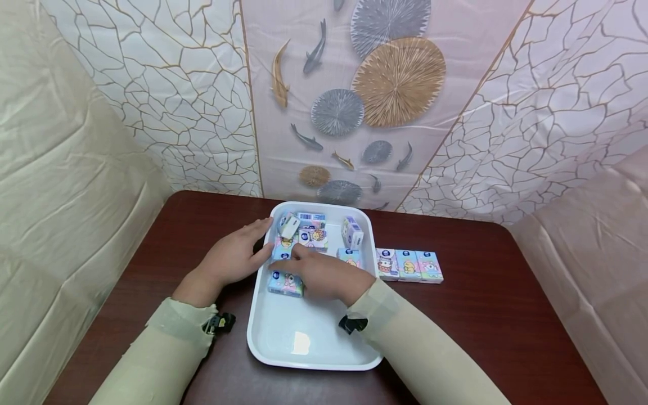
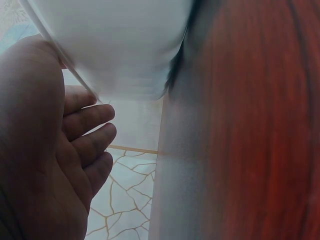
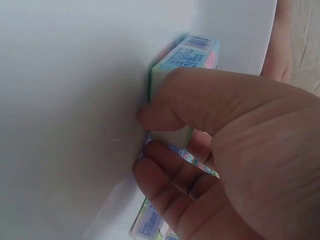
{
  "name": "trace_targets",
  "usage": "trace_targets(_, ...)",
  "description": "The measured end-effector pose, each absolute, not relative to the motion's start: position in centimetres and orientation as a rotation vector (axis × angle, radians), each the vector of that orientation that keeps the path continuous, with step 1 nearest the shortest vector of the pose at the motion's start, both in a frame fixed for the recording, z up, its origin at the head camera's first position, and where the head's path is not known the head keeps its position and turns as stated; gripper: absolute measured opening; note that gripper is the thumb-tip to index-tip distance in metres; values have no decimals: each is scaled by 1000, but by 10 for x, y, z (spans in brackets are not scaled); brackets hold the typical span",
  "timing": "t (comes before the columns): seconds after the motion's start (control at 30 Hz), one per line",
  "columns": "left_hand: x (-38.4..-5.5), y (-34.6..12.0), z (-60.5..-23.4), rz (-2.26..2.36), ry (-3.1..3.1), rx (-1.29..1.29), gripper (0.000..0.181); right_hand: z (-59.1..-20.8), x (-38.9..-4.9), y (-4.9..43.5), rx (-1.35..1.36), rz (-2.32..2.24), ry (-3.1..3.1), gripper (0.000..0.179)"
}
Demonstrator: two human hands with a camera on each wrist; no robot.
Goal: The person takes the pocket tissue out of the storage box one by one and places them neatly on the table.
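A white tray point(image 1: 283, 337) lies on the dark wooden table and holds several small tissue packs with pastel cartoon prints. My left hand point(image 1: 233, 253) is at the tray's left rim, its fingers extended along the outside and the thumb over the edge. Inside the tray, my right hand point(image 1: 326, 274) grips a blue and pink tissue pack point(image 1: 285, 284) near the left wall, with the thumb on its pale side point(image 3: 170, 137). Just beyond it lie more packs, among them a pink and white one point(image 1: 314, 238) and a tilted one point(image 1: 290, 226).
One pack point(image 1: 352, 232) stands on edge by the tray's right wall, with a blue pack point(image 1: 348, 256) lying nearer. Outside the tray on the right, a row of three packs point(image 1: 409, 265) lies side by side. A patterned cloth point(image 1: 202, 101) hangs behind the table point(image 1: 486, 320).
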State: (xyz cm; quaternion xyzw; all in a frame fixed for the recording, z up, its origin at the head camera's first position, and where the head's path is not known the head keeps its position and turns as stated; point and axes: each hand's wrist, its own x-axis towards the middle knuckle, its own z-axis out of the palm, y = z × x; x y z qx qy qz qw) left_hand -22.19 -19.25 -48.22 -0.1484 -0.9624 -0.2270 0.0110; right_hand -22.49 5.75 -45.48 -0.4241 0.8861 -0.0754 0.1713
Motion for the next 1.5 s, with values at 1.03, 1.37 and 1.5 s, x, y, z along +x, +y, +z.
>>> trace_targets(1.03,-220,-192,-480,-722,-3012,-457,74,-450,-221,61,-1103,-134,2514,82)
trace_targets(1.37,-221,-192,-482,-710,-3006,-450,75,-446,-219,58,-1098,-79,2505,86)
trace_targets(1.5,-221,-192,-482,-715,-3001,-454,75,-443,-218,58,-1077,-69,2500,87)
